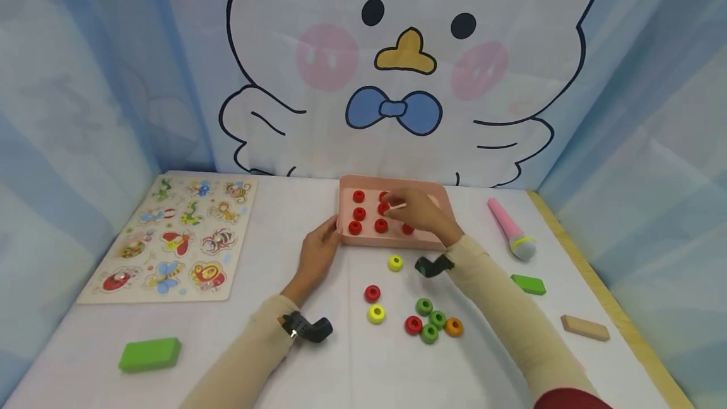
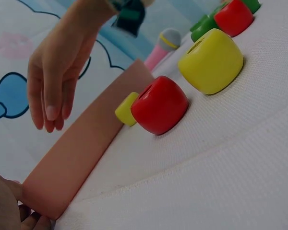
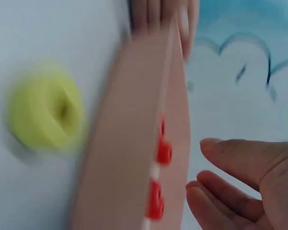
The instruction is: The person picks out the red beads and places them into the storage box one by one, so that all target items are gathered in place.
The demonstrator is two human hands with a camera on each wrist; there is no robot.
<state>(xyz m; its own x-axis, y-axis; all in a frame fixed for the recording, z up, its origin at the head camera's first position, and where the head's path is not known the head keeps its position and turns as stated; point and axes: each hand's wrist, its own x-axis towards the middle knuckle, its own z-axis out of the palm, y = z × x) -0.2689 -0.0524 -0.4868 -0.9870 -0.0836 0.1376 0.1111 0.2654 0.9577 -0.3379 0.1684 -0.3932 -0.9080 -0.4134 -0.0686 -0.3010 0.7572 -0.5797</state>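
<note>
My left hand (image 1: 317, 252) grips the near left corner of a pink tray (image 1: 392, 243), as the left wrist view also shows. Several red beads (image 1: 359, 214) sit in rows inside the tray. Over the tray's right half is my right hand (image 1: 419, 210), partly hiding the beads below it. Its thumb and fingertips stand apart with nothing between them in the right wrist view. In front of the tray lie a yellow bead (image 1: 395, 262), a red bead (image 1: 372, 293) and a second yellow bead (image 1: 377, 314).
Near my right forearm are several green beads (image 1: 424, 307), another red bead (image 1: 413, 325) and an orange bead (image 1: 454, 327). A picture puzzle board (image 1: 195, 252) and a green block (image 1: 150, 355) lie left. On the right are a toy microphone (image 1: 511, 227), green block (image 1: 529, 284) and wooden block (image 1: 585, 327).
</note>
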